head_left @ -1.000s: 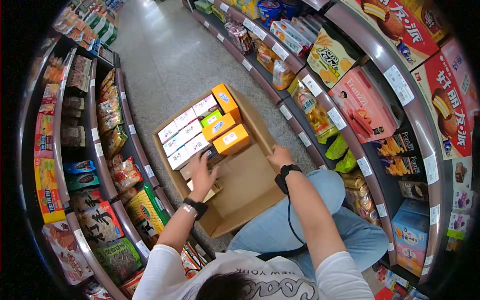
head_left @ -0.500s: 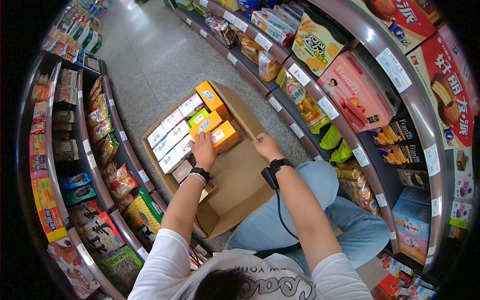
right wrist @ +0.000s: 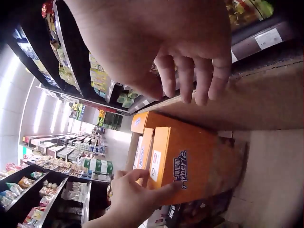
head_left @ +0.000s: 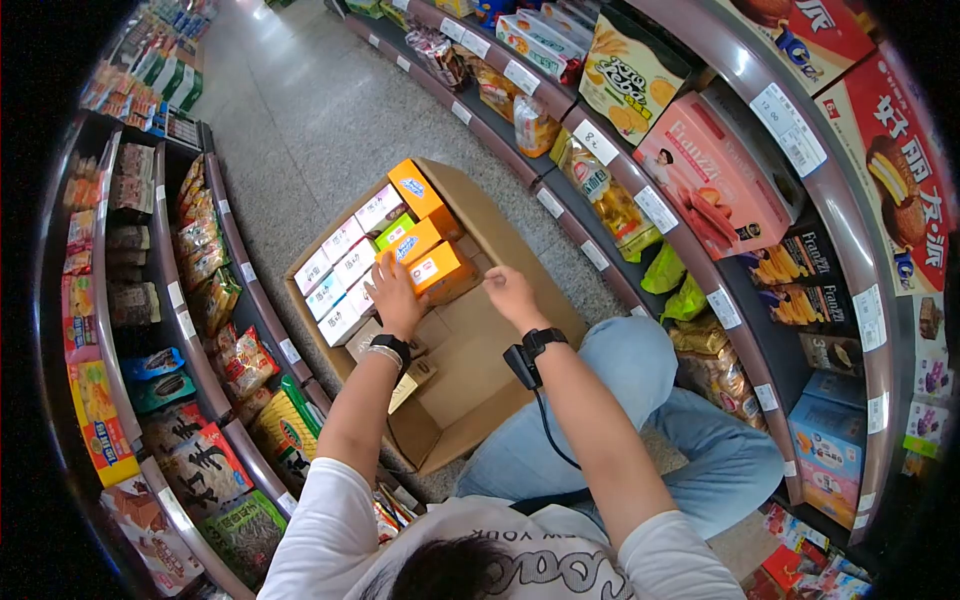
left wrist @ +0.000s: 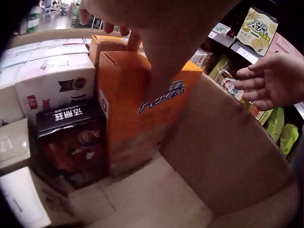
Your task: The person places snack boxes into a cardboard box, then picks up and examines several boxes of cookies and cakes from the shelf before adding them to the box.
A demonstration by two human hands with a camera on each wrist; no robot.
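My left hand (head_left: 397,298) is at the near orange box (head_left: 441,271) inside a cardboard carton (head_left: 480,345). Its thumb lies along the printed face of the orange box, and the fingers reach over the top edge, so the box is pinched between them. A dark box (left wrist: 73,145) with white lettering stands beside the orange one. Over the carton's right side hovers my right hand (head_left: 513,297), fingers loosely bent and holding nothing. Two more orange boxes, one of them the far orange box (head_left: 418,188), stand behind the near one.
White boxes (head_left: 340,322) with handwritten marks line the carton's left side. A beige box (head_left: 412,383) sits near its front left corner. Snack shelves rise on both sides, with a pink FranZzi box (head_left: 715,185) at right. The person's bent leg (head_left: 625,370) lies beside the carton.
My left hand has moved from over the white boxes and beige box up to the orange boxes. My right hand has left the carton's right rim and come inward over the carton.
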